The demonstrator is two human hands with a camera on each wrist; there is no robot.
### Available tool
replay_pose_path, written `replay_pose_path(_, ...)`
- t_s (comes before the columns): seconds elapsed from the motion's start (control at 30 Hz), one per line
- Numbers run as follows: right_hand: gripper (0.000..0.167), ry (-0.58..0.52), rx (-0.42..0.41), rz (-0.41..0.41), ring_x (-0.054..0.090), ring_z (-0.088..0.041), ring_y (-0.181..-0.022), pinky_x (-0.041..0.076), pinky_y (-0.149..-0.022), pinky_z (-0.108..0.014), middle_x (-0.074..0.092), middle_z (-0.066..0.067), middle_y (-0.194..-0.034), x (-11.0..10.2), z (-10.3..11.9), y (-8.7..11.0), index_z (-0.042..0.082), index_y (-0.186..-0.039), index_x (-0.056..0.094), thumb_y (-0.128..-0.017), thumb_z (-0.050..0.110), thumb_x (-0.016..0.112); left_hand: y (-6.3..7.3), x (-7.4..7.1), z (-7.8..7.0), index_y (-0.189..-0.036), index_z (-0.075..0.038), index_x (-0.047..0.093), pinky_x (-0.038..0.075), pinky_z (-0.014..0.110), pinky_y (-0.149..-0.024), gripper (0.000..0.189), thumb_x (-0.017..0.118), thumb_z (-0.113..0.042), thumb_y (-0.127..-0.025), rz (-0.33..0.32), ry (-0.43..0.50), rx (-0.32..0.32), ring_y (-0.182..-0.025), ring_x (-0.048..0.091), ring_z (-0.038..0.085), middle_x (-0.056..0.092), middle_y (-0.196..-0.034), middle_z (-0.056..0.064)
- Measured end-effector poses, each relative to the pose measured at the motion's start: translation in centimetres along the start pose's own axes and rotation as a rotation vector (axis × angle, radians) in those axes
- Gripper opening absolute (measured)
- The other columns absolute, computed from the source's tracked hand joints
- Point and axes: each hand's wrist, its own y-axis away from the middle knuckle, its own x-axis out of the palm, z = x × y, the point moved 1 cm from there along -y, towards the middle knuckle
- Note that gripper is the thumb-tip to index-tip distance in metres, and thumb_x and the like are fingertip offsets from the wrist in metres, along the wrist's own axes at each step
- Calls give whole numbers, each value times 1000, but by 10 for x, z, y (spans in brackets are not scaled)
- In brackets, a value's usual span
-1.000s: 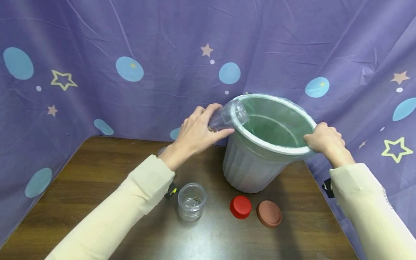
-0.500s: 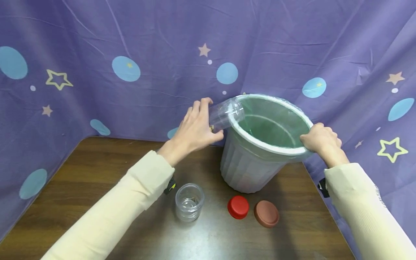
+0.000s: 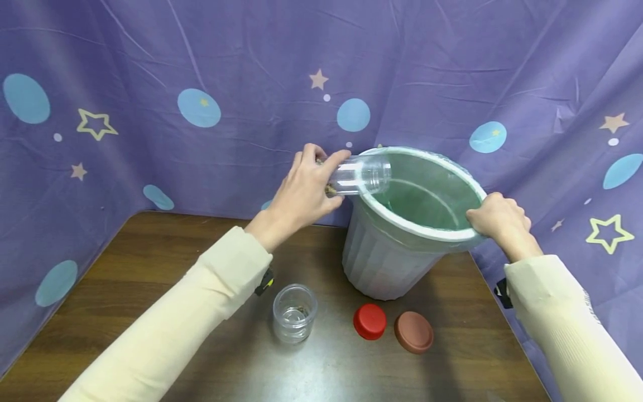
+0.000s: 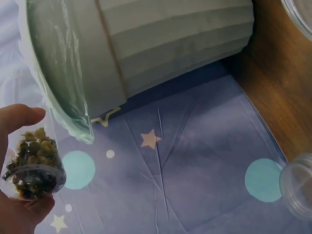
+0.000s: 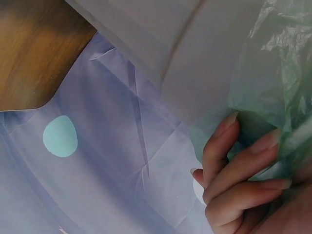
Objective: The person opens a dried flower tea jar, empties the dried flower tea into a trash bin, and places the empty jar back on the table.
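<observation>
My left hand [image 3: 301, 187] grips a clear plastic jar [image 3: 354, 174] that lies about level, its mouth over the left rim of a grey trash can. Dried yellowish-brown buds [image 4: 36, 153] sit at the jar's base in the left wrist view. The trash can [image 3: 387, 262], lined with a thin green bag [image 3: 427, 190], leans to the right on the table. On its right rim is my right hand [image 3: 502, 220], fingers curled over the edge and the bag, as the right wrist view shows.
A second clear jar [image 3: 294, 314] stands on the wooden table [image 3: 166, 268] with a few bits at its bottom. To its right lie a red lid [image 3: 370, 321] and a brownish-red lid [image 3: 414, 332]. Another clear jar [image 4: 297, 185] shows in the left wrist view. A purple curtain [image 3: 261, 67] hangs behind.
The jar in my left hand has turned from mouth slightly raised to about level, and its mouth reaches further over the rim. My right hand stays on the trash can.
</observation>
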Motion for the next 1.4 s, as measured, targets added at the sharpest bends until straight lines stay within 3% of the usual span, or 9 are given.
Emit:
replay_pose_path(0.37,36,20,-5,-1,52,-54,-101,45,-72,-57,52,-37,-106,0,1,1,-6,-93,54,-83,27,46,-5,-2,-4,-142,-20,51,54,48,-90,65,75,-14,-81,-9,-78,118,-115,50,40,48,-125,23)
replay_pose_path(0.53,39,23,0,0,52,-56,-103,45,-73,-58,52,-38,-107,0,1,1,-8,-97,55,-83,27,46,-8,-2,-6,-140,-20,53,54,48,-89,62,75,-12,-82,-3,-89,145,-115,49,41,47,-126,23)
replay_pose_path(0.9,42,20,1,-2,51,-58,-105,45,-74,-59,51,-39,-109,0,1,2,-10,-100,55,-84,28,46,-18,0,-16,-138,-23,53,55,47,-88,63,61,4,-81,-7,-161,203,-124,45,40,44,-131,22)
replay_pose_path(1.27,41,31,0,-8,52,-57,-104,45,-73,-58,52,-38,-108,0,2,2,-9,-99,55,-84,28,47,-16,2,-18,-139,-24,53,57,44,-85,70,59,8,-77,-22,-194,206,-126,43,40,44,-133,23)
replay_pose_path(1.4,42,33,8,-1,52,-56,-104,45,-74,-58,52,-38,-109,0,2,3,-10,-101,55,-84,28,46,-13,4,-16,-139,-24,52,55,46,-90,67,60,4,-79,-25,-180,181,-124,44,40,44,-132,22)
